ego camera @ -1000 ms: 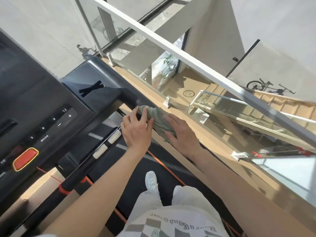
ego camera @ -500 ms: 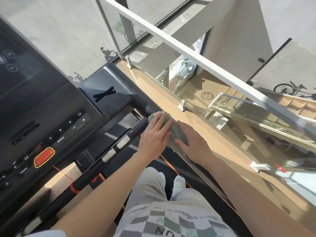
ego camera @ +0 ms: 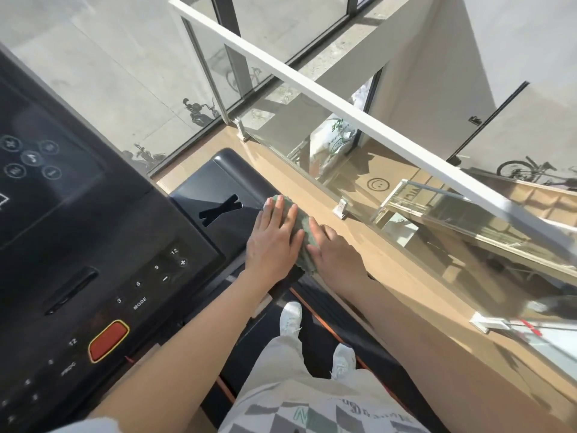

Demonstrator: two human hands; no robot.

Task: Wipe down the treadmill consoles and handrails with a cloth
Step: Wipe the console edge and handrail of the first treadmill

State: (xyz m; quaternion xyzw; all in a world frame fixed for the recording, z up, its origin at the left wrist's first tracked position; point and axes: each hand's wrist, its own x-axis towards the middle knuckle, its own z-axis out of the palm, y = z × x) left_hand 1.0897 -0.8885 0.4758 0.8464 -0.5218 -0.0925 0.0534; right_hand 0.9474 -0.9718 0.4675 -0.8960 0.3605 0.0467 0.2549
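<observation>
Green cloth [ego camera: 302, 228] lies pressed under both flat hands [ego camera: 276, 242] on the handrail [ego camera: 249, 182].

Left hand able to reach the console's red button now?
Probably yes: the left hand lies flat on the green cloth, gripping nothing, and nothing blocks the red button.

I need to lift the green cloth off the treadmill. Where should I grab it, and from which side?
Probably the frilled near edge of the cloth, pinched from the person's side. It pokes out loose between the left hand and right hand, whose flat fingers pin the rest.
</observation>
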